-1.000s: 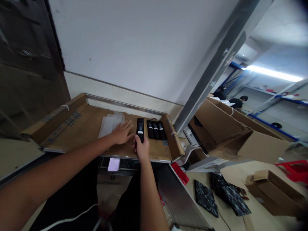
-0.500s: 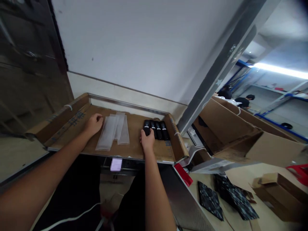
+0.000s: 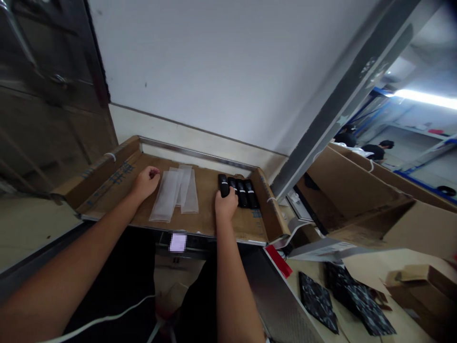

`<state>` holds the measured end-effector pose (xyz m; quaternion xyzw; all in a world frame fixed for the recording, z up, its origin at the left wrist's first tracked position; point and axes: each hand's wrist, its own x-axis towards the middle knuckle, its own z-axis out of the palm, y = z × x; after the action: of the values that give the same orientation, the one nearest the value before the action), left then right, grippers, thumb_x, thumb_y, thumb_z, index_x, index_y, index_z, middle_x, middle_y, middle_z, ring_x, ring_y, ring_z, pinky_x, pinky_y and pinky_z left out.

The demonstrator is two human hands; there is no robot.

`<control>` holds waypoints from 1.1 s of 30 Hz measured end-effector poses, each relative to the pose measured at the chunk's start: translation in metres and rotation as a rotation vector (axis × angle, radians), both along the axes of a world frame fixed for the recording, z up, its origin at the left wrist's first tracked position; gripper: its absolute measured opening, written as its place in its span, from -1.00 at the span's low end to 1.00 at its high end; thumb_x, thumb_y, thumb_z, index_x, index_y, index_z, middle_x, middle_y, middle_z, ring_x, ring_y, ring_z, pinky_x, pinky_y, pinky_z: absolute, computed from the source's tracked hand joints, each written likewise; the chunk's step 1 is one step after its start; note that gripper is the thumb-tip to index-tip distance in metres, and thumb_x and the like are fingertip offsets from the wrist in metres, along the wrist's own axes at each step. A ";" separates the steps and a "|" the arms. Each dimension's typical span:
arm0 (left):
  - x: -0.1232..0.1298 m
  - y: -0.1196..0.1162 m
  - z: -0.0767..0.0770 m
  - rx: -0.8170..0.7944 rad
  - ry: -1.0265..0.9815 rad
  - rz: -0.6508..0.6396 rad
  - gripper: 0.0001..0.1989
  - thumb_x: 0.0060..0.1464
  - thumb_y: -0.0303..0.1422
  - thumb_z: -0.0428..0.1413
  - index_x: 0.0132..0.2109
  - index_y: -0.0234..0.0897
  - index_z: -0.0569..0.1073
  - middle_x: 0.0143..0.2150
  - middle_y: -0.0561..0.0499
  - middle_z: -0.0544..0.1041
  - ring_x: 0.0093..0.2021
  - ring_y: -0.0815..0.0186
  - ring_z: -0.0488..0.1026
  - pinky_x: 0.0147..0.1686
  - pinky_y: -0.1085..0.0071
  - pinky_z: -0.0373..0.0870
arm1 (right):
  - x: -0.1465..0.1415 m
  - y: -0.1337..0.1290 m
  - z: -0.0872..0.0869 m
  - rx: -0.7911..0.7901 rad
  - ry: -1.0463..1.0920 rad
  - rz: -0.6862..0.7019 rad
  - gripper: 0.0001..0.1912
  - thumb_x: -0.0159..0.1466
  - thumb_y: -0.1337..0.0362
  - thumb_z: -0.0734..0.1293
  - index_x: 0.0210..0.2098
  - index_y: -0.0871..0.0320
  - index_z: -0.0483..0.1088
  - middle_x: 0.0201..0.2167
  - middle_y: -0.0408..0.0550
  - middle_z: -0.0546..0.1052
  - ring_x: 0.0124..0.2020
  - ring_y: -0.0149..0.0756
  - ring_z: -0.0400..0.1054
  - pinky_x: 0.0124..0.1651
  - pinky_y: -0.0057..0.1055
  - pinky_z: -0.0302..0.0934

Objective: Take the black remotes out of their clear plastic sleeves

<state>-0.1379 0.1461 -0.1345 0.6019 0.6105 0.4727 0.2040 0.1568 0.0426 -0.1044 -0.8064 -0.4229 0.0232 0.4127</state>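
Black handset (image 3: 223, 185), with a pale band across it, is at the left end of a short row, just beside three similar black handsets (image 3: 242, 192) on the cardboard lining (image 3: 207, 223) of the bench. The right hand (image 3: 226, 206) holds its near end in a closed grip, with the far end reaching out beyond the fingers; how the underside is supported is hidden. The left hand (image 3: 145, 184) has its fingers curled in, nearly closed, just to the left of the translucent sleeves (image 3: 166, 195); whether anything is pinched between its fingertips I cannot tell. The sleeves lie flat and partly overlap, between the two hands and well apart from the row. For good handling, the held handset is best kept parallel to its neighbours, face up, and its weight eased onto the cardboard before the grip loosens. A light hold at the near end should leave the others undisturbed; pushing sideways could crowd them toward the raised cardboard side (image 3: 270, 205) on the right. The fingers would do well to open only a little, enough to release the casing without catching the next one. The left hand needs a light touch near the sleeves, since such thin pieces could slide or cling together.
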 end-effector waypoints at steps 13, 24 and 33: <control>0.002 0.006 -0.005 -0.005 -0.009 0.015 -0.81 0.05 -0.35 0.09 -0.16 -0.24 0.48 -0.14 -0.10 0.59 -0.15 0.17 0.53 -0.01 0.26 0.47 | -0.008 0.002 -0.003 0.008 -0.443 0.129 -0.71 0.32 0.23 0.33 0.00 0.19 0.47 0.05 0.23 0.38 0.10 0.05 0.27 0.10 -0.12 0.22; 0.001 0.003 -0.003 -0.012 0.012 0.026 -0.79 0.07 -0.34 0.09 -0.13 -0.24 0.49 -0.14 -0.08 0.60 -0.15 0.18 0.53 -0.02 0.26 0.48 | -0.005 0.032 -0.001 -0.261 -0.565 0.093 -0.71 0.39 0.37 0.18 -0.01 0.16 0.49 0.07 0.21 0.40 -0.03 -0.02 0.39 -0.05 -0.13 0.25; -0.002 0.006 -0.006 0.000 0.030 0.035 -0.76 0.07 -0.33 0.10 -0.11 -0.24 0.53 -0.14 -0.10 0.59 -0.15 0.17 0.53 -0.04 0.25 0.48 | -0.006 0.022 -0.001 -0.183 -0.512 0.021 -0.73 0.27 0.37 0.29 -0.04 0.21 0.44 0.02 0.24 0.38 -0.05 0.01 0.37 -0.06 -0.10 0.23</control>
<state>-0.1394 0.1520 -0.1405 0.5982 0.6239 0.4671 0.1863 0.1512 0.0641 -0.1050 -0.8156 -0.5180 -0.1391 0.2173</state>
